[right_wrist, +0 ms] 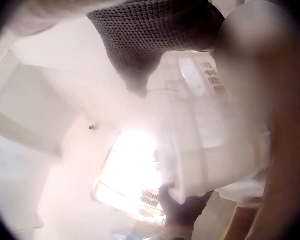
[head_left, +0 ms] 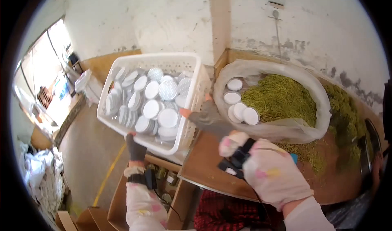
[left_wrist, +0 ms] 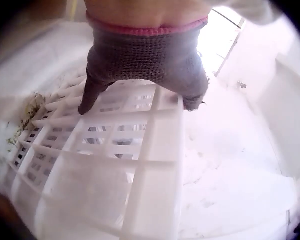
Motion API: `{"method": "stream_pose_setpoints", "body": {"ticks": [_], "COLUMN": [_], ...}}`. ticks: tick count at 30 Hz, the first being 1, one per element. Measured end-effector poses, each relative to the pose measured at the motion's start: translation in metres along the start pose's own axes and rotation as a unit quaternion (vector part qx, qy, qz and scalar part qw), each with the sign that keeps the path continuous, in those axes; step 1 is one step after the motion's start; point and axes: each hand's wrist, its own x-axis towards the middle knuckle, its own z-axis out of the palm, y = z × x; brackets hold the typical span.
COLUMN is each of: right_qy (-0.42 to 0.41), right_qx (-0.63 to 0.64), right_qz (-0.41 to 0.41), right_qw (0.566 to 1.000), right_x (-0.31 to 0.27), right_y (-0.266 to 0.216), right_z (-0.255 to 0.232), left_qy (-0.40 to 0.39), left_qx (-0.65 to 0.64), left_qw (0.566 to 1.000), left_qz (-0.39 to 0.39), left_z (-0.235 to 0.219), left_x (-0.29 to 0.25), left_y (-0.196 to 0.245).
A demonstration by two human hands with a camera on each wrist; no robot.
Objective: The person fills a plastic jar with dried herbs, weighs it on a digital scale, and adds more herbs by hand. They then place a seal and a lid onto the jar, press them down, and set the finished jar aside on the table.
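Observation:
A white plastic basket [head_left: 197, 104] holds many round white and silvery lids [head_left: 152, 90], some of them in clear plastic. My left hand [head_left: 136, 151], in a grey glove with bare fingertips, grips the basket's near rim. In the left wrist view the thumb and fingers of that hand [left_wrist: 145, 60] straddle the rim from both sides. My right hand [head_left: 208, 118], gloved alike, holds the basket's right side, thumb over the rim and fingers along the outer wall. The right wrist view shows this hand [right_wrist: 150, 40] blurred above the basket wall [right_wrist: 200, 130].
On the brown table [head_left: 216, 157] a clear plastic bag [head_left: 322, 112] lies rolled open around green dried plant matter [head_left: 281, 98] and several white lids [head_left: 232, 97]. A cardboard box [head_left: 185, 194] with metal cans [head_left: 162, 174] stands below the basket. White sacks [head_left: 41, 169] lie at the left.

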Motion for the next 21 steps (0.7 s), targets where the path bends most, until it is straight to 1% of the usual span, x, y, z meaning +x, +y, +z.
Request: {"method": "stream_pose_setpoints", "body": {"ticks": [1,2,3,4,5,6,7,8,9,10,11,12,13,14,15,16,17,18,19,20,21], "right_qy": [0.031,0.061,0.065,0.075,0.083,0.084,0.066,0.051,0.059,0.086,0.109,0.107,0.144,0.176,0.188,0.156,0.217,0.140,0.190,0.203,0.175], "right_qx": [0.110,0.215,0.218,0.251,0.284,0.285,0.298,0.313,0.317,0.303,0.287,0.288,0.272,0.253,0.249,0.251,0.249,0.239,0.215,0.252,0.271], "right_qz": [-0.027,-0.057,-0.054,-0.089,-0.124,-0.124,-0.119,-0.117,-0.120,-0.127,-0.131,-0.127,-0.142,-0.160,-0.195,-0.181,-0.190,-0.151,-0.148,-0.210,-0.221], "right_qw": [0.993,0.973,0.972,0.961,0.947,0.947,0.945,0.941,0.939,0.941,0.943,0.943,0.941,0.938,0.930,0.938,0.925,0.949,0.947,0.923,0.920], "right_x": [0.024,0.055,0.075,0.090,0.093,0.093,0.090,0.088,0.079,0.065,0.059,0.059,0.063,0.065,0.070,0.059,0.074,0.084,0.080,0.099,0.104], "right_y": [-0.001,0.005,0.006,0.006,0.004,0.004,0.003,0.001,-0.003,-0.007,-0.007,-0.007,-0.006,-0.007,-0.001,-0.006,-0.003,-0.001,-0.007,0.006,0.011], "right_z": [0.030,0.062,0.079,0.092,0.096,0.099,0.099,0.095,0.093,0.095,0.100,0.103,0.114,0.125,0.132,0.112,0.121,0.104,0.109,0.120,0.118], "left_qy": [0.016,0.004,-0.010,-0.021,-0.021,0.004,0.027,0.023,0.015,0.004,0.001,-0.009,-0.013,-0.010,-0.008,-0.012,0.059,0.069,0.059,0.050,0.070], "left_qx": [-0.039,-0.020,-0.002,0.014,0.015,0.245,0.459,0.460,0.223,-0.029,-0.026,-0.024,-0.027,-0.032,-0.065,-0.101,-0.035,0.181,-0.073,0.056,0.129], "left_qw": [0.999,1.000,1.000,1.000,1.000,0.960,0.851,0.849,0.964,1.000,1.000,1.000,1.000,0.999,0.996,0.993,0.997,0.974,0.995,0.991,0.980], "left_qz": [-0.014,-0.004,0.002,0.009,0.009,0.136,0.255,0.261,0.144,0.007,0.004,0.004,0.006,0.010,-0.057,-0.052,0.029,0.120,0.036,0.114,0.134], "left_z": [0.015,0.000,0.003,0.004,-0.011,-0.024,-0.031,-0.014,0.016,0.036,0.038,0.035,0.028,0.035,0.041,0.041,0.007,0.033,0.032,0.032,0.003], "left_x": [-0.011,-0.002,-0.005,-0.010,-0.006,-0.001,0.004,-0.007,-0.030,-0.042,-0.039,-0.038,-0.039,-0.050,-0.057,-0.056,-0.027,-0.042,-0.035,-0.040,-0.022], "left_y": [0.005,0.000,0.000,0.001,-0.007,-0.017,-0.019,-0.010,0.002,0.009,0.009,0.008,0.005,0.009,0.015,0.010,-0.016,-0.014,-0.016,-0.019,-0.037]}}
